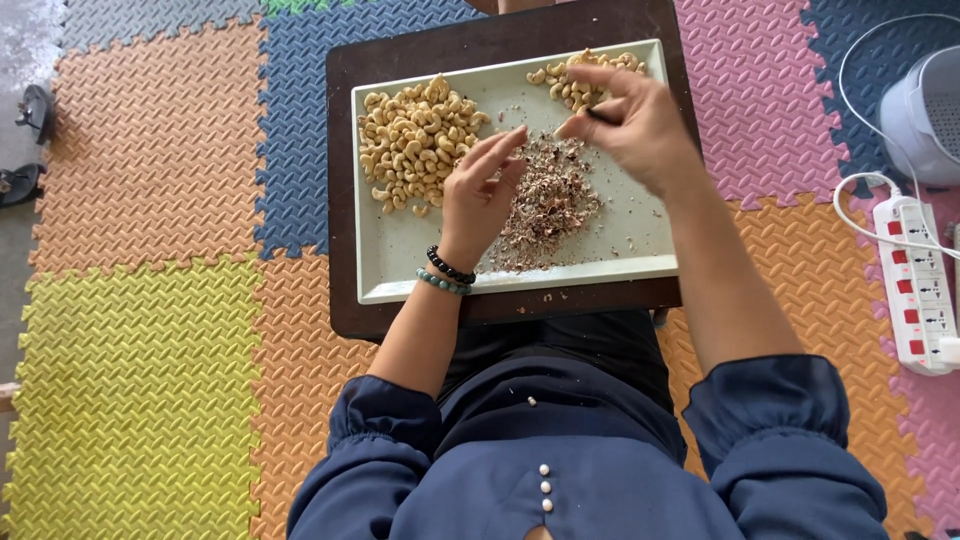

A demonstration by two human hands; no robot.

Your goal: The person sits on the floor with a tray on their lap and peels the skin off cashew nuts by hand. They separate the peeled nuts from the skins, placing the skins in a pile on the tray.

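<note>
Seen from above, a person in a dark blue top sat on a floor of interlocking foam mats (pixel 150 150) in orange, yellow, blue and pink. At the far left edge lay a pair of dark sandals (pixel 30 140). In front of the person stood a low dark brown table (pixel 340 200) carrying a pale green rectangular tray (pixel 400 260). On the tray's left part sat a large heap of peeled cashew nuts (pixel 415 145). The left hand (pixel 480 195), with two beaded bracelets (pixel 445 272) at the wrist, hovered over the middle of the tray, fingers loosely curled and half open, holding nothing that could be made out. Just right of it lay a pile of brown cashew skins (pixel 550 205). The right hand (pixel 630 120) was raised above that pile, thumb and fingertips pinched on a small dark tool, with a single cashew apparently at the fingertips. Behind it, at the tray's far right corner, was a smaller heap of cashews (pixel 575 85). Far right on the mats lay a white power strip (pixel 915 280) beside a white appliance (pixel 925 115).
</note>
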